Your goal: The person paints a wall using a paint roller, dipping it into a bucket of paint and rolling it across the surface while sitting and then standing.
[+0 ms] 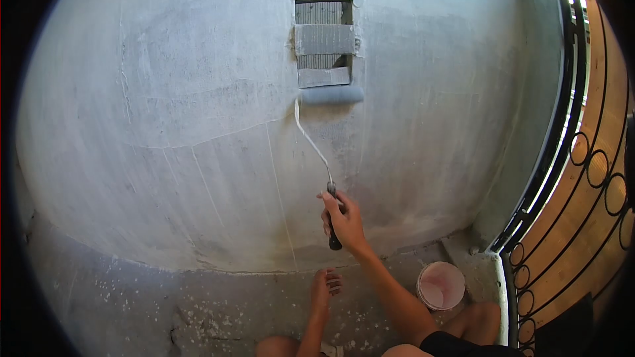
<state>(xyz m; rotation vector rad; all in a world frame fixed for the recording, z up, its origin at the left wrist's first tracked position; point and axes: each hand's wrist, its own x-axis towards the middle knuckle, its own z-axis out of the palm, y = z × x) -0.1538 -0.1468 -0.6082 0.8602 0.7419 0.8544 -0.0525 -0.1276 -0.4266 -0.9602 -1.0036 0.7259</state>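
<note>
My right hand (342, 215) is wrapped round the black handle of a paint roller (332, 96). The roller's bent wire frame runs up from the handle, and its grey-blue sleeve lies level against the wall (225, 112), just below a slatted vertical opening (324, 39). My left hand (327, 282) is low, near the foot of the wall, away from the roller. Its fingers are bent and apart, with nothing seen in them.
A round bucket (441, 285) with whitish-pink insides stands on the floor at the right, beside my bent leg. The floor (132, 297) is spotted with paint. A black metal grille (562, 192) with rings borders the right side.
</note>
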